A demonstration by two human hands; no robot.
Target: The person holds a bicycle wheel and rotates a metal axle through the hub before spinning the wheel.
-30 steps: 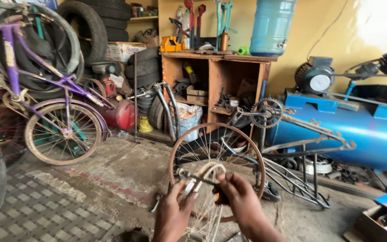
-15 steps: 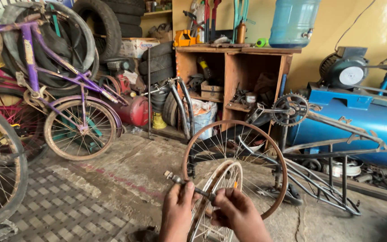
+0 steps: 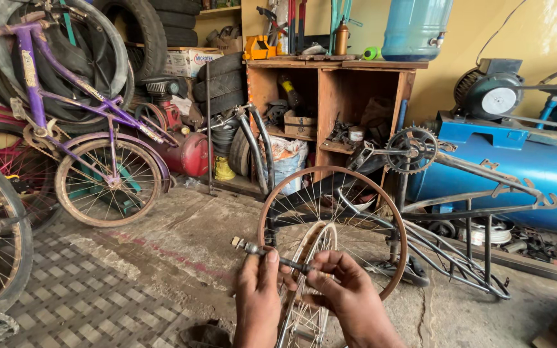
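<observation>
We pinch the axle [image 3: 272, 254] with both hands: left hand [image 3: 259, 290] clamped at its middle, right hand [image 3: 343, 293] gripping the four-o'clock end, small wheel [image 3: 307, 283] just beneath.

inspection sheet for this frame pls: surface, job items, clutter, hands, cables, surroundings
surface: rough concrete floor, dusty; patterned mat at left.
job's things: thin axle rod with a nut at its left end, held across a small spoked wheel; a larger rusty rim stands behind it.
clutter: loose metal parts by the blue tank; black bike frame lying on the floor.
grippers: left hand pinches the axle rod; right hand grips its other end.
cables: one wire on the yellow wall.
surroundings: purple bicycle, stacked tyres, wooden shelf with tools, blue water jug, red compressor.
</observation>
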